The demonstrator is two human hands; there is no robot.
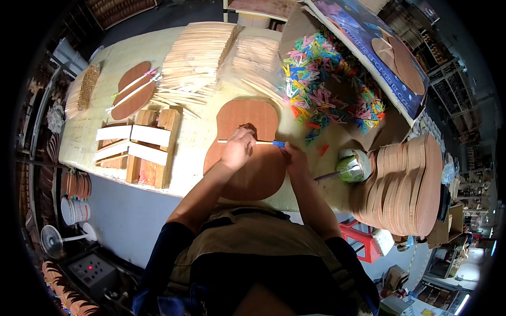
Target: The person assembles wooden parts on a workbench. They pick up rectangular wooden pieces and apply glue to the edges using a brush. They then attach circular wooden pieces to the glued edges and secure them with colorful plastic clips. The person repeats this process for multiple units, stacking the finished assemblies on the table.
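Note:
A brown guitar-shaped wooden board (258, 176) lies flat on the table before me. Across its waist runs a thin pale wooden strip (263, 142). My left hand (240, 149) is over the strip near the board's middle, its fingers bent and close together around it. At the board's right edge, my right hand (296, 160) pinches a blue plastic clothespin (279, 144) at the strip's end. Part of the strip is hidden under my left hand.
Loose colourful clothespins (316, 100) fill an opened carton (390, 63) at far right. A stack of guitar-shaped boards (395, 184) stands right, beside a green-white pot (354, 165) with a brush. Pale strips (197, 52), a clipped board (134, 89) and a wooden jig (168, 142) lie left.

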